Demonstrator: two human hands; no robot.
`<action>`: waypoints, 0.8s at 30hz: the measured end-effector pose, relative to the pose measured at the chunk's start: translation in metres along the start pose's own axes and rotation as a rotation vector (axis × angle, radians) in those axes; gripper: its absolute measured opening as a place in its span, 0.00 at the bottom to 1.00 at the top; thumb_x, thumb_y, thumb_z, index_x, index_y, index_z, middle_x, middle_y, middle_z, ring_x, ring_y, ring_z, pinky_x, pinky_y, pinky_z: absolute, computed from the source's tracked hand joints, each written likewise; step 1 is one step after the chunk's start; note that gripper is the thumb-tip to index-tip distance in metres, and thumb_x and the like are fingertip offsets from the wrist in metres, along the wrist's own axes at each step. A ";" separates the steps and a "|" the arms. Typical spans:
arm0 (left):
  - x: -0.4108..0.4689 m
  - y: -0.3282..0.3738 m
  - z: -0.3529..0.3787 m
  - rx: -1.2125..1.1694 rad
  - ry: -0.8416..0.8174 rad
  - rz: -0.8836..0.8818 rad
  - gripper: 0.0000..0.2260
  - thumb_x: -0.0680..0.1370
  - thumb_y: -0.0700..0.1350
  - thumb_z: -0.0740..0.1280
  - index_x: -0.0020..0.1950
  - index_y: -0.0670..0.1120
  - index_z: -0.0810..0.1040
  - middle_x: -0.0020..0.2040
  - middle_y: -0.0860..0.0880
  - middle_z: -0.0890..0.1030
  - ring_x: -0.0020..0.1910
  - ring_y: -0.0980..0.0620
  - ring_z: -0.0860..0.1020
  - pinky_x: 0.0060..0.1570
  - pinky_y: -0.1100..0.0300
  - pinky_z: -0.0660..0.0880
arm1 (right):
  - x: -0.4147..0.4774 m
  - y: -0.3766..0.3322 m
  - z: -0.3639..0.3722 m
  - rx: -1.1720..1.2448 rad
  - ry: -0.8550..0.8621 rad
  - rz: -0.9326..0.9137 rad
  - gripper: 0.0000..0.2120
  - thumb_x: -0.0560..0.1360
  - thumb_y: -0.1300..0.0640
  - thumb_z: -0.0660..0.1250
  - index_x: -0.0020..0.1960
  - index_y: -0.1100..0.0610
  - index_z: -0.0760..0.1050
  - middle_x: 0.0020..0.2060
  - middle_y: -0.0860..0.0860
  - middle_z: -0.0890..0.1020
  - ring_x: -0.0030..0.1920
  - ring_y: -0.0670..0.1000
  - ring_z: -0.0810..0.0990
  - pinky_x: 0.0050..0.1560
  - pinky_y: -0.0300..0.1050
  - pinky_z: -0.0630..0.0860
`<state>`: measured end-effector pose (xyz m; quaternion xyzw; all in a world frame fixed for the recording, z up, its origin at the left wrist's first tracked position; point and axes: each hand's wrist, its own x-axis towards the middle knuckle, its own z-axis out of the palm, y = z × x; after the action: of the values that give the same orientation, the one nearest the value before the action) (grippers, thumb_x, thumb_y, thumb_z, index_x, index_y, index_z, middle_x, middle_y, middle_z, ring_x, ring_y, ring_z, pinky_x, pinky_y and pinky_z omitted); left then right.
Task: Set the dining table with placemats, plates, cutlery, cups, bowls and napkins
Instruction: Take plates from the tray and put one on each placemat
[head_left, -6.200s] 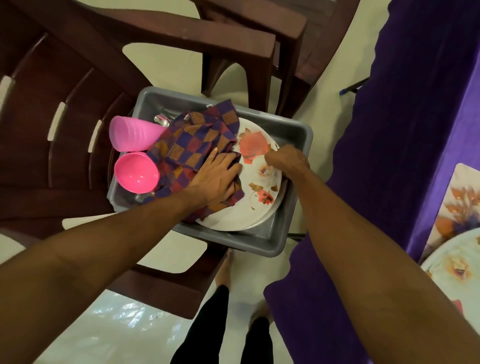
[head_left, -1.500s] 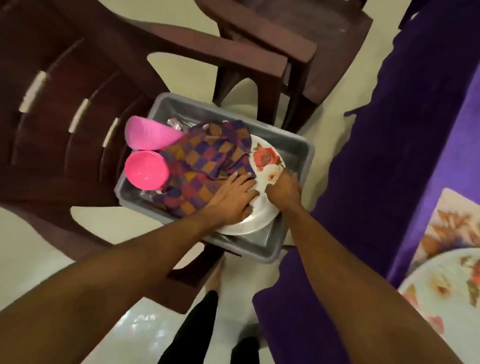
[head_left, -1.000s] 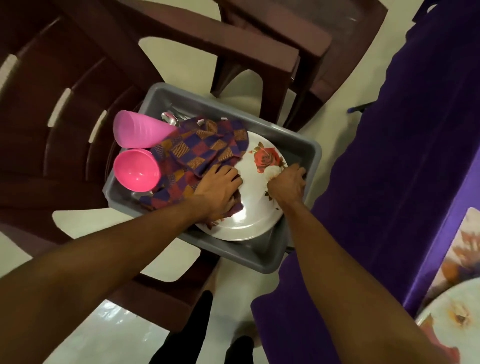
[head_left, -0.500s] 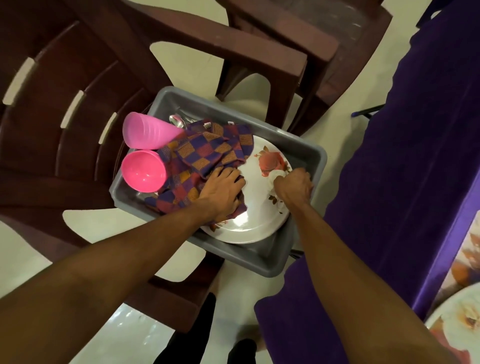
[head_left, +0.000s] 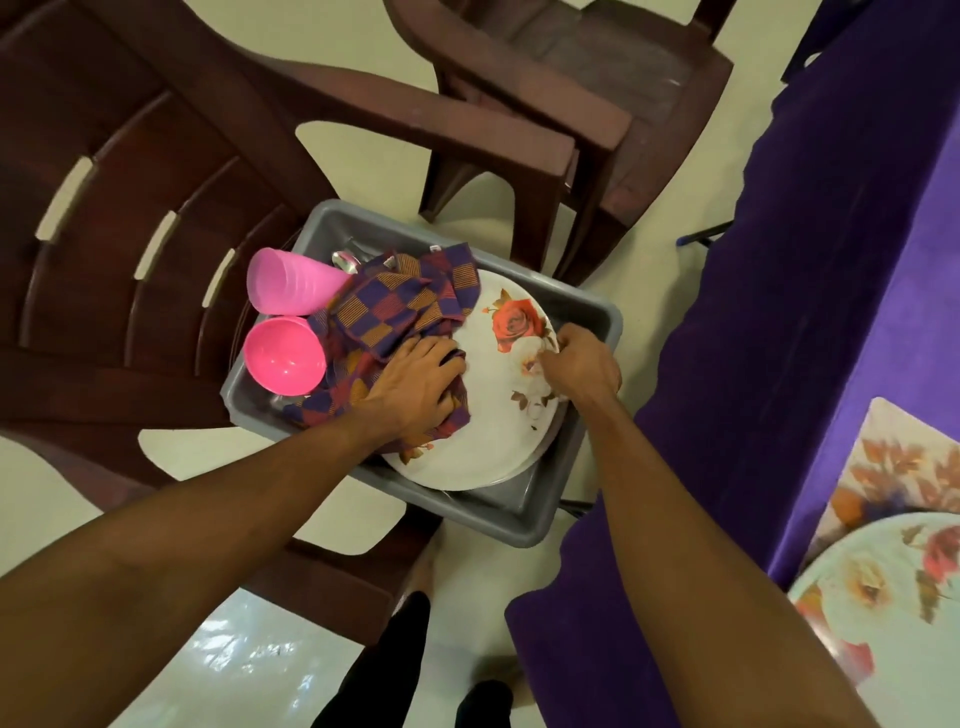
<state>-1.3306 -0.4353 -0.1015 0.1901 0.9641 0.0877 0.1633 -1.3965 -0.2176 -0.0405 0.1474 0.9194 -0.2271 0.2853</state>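
Cream floor tiles run under two dark brown plastic chairs. The left chair carries a grey plastic tub at frame centre. At the right edge, the purple-draped counter holds one floral placemat with one pale floral plate on it, so one setting looks begun.

Cups, cutlery and napkins remain to lay, and no bowl is visible. The tub holds two pink plastic cups, bunched purple-and-orange checked cloth napkins too tangled to count, a steel spoon and a white round rose-printed plate, perhaps with another beneath.

The left hand curls its fingers into the napkins. The right hand pinches the rose plate's right rim.
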 end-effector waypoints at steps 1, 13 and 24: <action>-0.002 0.000 -0.003 0.000 0.005 -0.002 0.19 0.74 0.51 0.64 0.64 0.48 0.74 0.67 0.47 0.72 0.67 0.45 0.69 0.72 0.46 0.61 | -0.007 -0.002 -0.006 0.033 0.013 -0.023 0.05 0.78 0.51 0.67 0.51 0.50 0.73 0.43 0.48 0.80 0.45 0.51 0.80 0.42 0.46 0.74; -0.030 0.034 -0.051 -0.408 -0.052 -0.219 0.23 0.72 0.43 0.71 0.67 0.44 0.76 0.66 0.43 0.78 0.64 0.42 0.76 0.62 0.50 0.73 | -0.129 0.019 -0.134 0.212 0.300 -0.193 0.13 0.82 0.52 0.61 0.66 0.49 0.72 0.49 0.46 0.81 0.46 0.49 0.81 0.48 0.49 0.80; -0.010 0.138 -0.121 -0.987 0.313 -0.575 0.05 0.78 0.38 0.69 0.49 0.47 0.81 0.48 0.49 0.83 0.47 0.50 0.81 0.42 0.64 0.75 | -0.166 0.114 -0.243 0.790 0.741 -0.084 0.11 0.82 0.55 0.63 0.63 0.51 0.77 0.53 0.49 0.84 0.53 0.52 0.83 0.57 0.53 0.80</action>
<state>-1.3176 -0.3263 0.0458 -0.1927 0.8347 0.5050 0.1054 -1.3301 -0.0215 0.1984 0.2769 0.8081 -0.4995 -0.1444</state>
